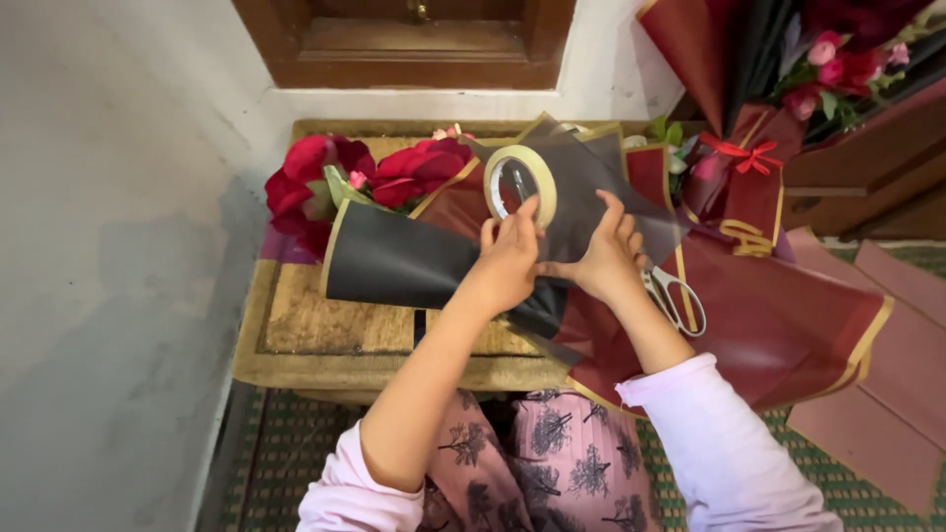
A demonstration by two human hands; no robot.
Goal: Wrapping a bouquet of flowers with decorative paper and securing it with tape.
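With your left hand (507, 258) pinching the tape roll (521, 182) and right hand (603, 258) fingers spread flat on the black wrapping sheet (414, 264), keep the bouquet's overlap taut while taping.

Off to the right there's a finished bouquet (788, 89) in dark red wrap with a little red bow (741, 156). Scissors (672, 296) lie on maroon wrapping sheets (808, 325), green patterned rug (286, 443) below, wooden door (409, 39) behind.
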